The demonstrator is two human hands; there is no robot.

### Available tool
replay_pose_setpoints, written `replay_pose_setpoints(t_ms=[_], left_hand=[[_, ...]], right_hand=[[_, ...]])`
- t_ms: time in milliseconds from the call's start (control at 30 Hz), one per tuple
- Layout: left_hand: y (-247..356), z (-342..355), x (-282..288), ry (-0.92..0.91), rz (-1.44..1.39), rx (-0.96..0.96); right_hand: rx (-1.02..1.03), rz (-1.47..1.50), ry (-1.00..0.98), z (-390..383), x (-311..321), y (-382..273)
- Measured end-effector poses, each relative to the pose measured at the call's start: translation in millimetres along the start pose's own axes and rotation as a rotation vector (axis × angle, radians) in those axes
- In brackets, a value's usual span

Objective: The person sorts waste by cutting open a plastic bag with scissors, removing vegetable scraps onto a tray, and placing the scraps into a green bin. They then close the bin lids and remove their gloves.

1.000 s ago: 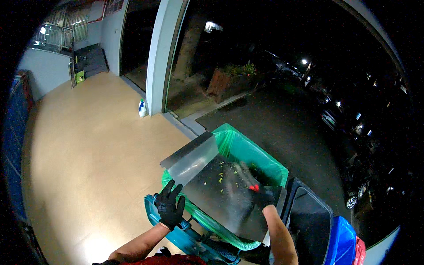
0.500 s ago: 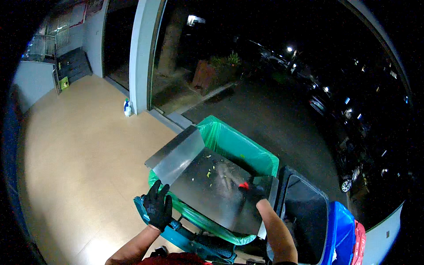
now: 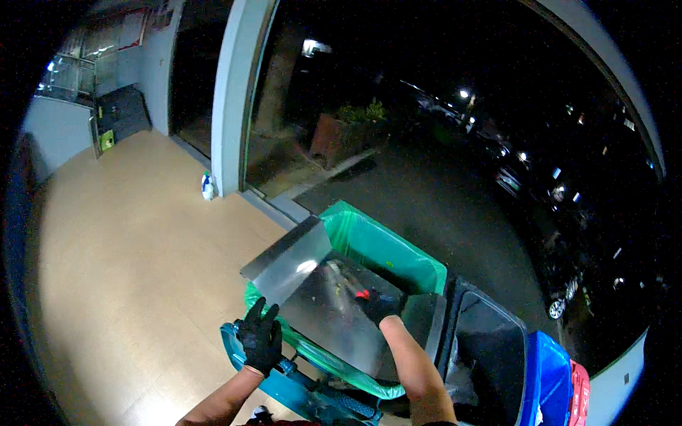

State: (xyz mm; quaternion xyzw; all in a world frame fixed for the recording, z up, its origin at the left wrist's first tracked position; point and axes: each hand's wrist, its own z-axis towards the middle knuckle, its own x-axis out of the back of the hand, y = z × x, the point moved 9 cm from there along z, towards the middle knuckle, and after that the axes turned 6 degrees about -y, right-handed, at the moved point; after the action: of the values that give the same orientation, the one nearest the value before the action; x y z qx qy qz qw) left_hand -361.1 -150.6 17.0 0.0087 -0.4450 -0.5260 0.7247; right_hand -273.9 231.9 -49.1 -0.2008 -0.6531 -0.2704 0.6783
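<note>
Tray (image 3: 307, 309) might be tipped if pushed too hard w/ blurred tool (image 3: 363, 294) gripped in R hand (image 3: 379, 307), L hand (image 3: 259, 342) spread.

Our black-gloved left hand (image 3: 259, 344) is held palm down, its fingers parted and pointing forward. Behind those fingers, our bare left forearm (image 3: 224, 400) slants forward and to the right. Our black-gloved right hand (image 3: 380, 307) is to the right of the left fingers and slightly farther forward, curled in a grip with its back upward. Behind its fingers, our bare right forearm (image 3: 412, 362) reaches forward and leftward.
</note>
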Motion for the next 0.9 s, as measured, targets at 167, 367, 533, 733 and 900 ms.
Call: replay_pose_setpoints(t_ms=[167, 367, 533, 733, 900], left_hand=[[-4, -2, -2, -0.009, 0.000, 0.005], [-4, -3, -3, 0.007, -0.051, -0.028], [-6, -3, -3, -0.014, -0.106, -0.029], [-5, -4, -3, -0.060, -0.079, -0.081], [-6, -6, -1, -0.125, -0.128, -0.149]], right_hand=[[-0.098, 0.155, -0.031, 33, 14, 49], [-0.116, 0.162, 0.165, -57, 63, 139], [-0.290, 0.300, -0.009, -158, 77, 162], [-0.190, 0.041, -0.021, -260, 163, 96], [-0.075, 0.185, -0.089, -310, 238, 64]])
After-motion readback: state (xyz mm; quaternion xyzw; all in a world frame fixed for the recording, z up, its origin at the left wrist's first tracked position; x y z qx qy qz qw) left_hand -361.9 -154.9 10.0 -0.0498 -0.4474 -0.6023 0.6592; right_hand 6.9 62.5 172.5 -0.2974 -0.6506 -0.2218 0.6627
